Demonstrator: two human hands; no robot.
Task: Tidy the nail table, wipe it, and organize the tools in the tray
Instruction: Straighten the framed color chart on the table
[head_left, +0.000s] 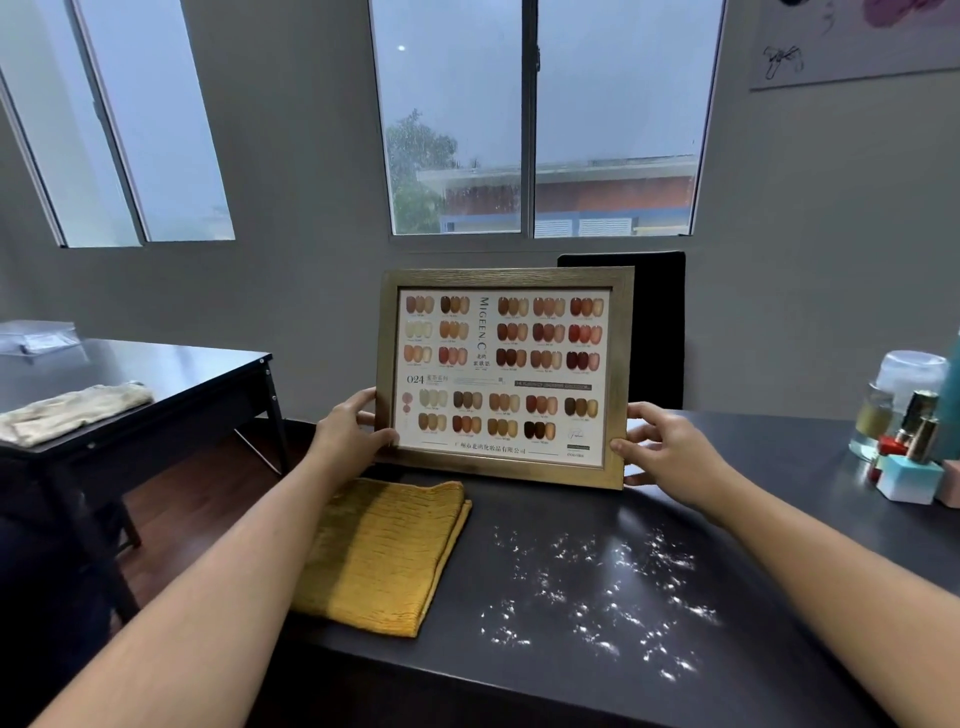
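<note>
Gripped at its short sides by the left hand (353, 431) and right hand (670, 457), the framed colour chart (501, 374) is held upright, long axis nine-to-three, above the yellow cloth (384, 556) at six o'clock.

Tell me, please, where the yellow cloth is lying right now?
The yellow cloth lies folded on the dark table's left side, just below the framed nail colour chart.

Holding a framed nail colour chart (503, 375) upright over the dark desk (779, 457), left hand (349, 435) and right hand (670, 457) gripping its side edges; yellow cloth (384, 556) lying folded below, white dust (597, 597) lying scattered beside it.
</note>
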